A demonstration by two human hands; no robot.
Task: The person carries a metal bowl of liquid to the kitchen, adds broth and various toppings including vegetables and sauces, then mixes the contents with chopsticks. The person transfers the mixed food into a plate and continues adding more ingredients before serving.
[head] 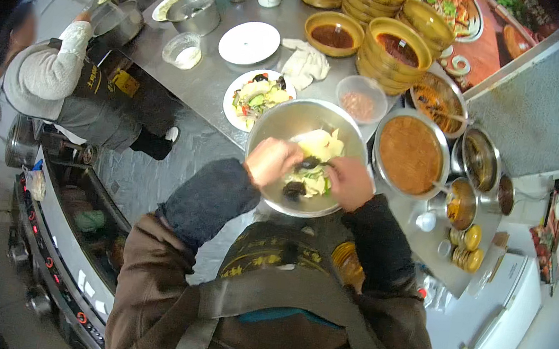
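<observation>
A large stainless steel mixing bowl (281, 123) stands before me at the table's edge. Inside lie pale sliced vegetables (319, 143), some green pieces and a dark clump that looks like wood ear fungus (294, 190). Over the bowl, my left hand (274, 163) and my right hand (350, 183) pinch a dark piece of wood ear fungus (309, 163) from either side. Blur hides the exact fingertip contact. Touching or close to the bowl's far left is a white plate of mixed vegetables (258, 96).
Sauce pots (410, 154) crowd the right side, near a plastic tub of minced food (362, 100). Beyond are a cloth (305, 65), a white plate (249, 43) and stacked brown bowls (383, 75). A co-worker (56, 74) stands left by a pot.
</observation>
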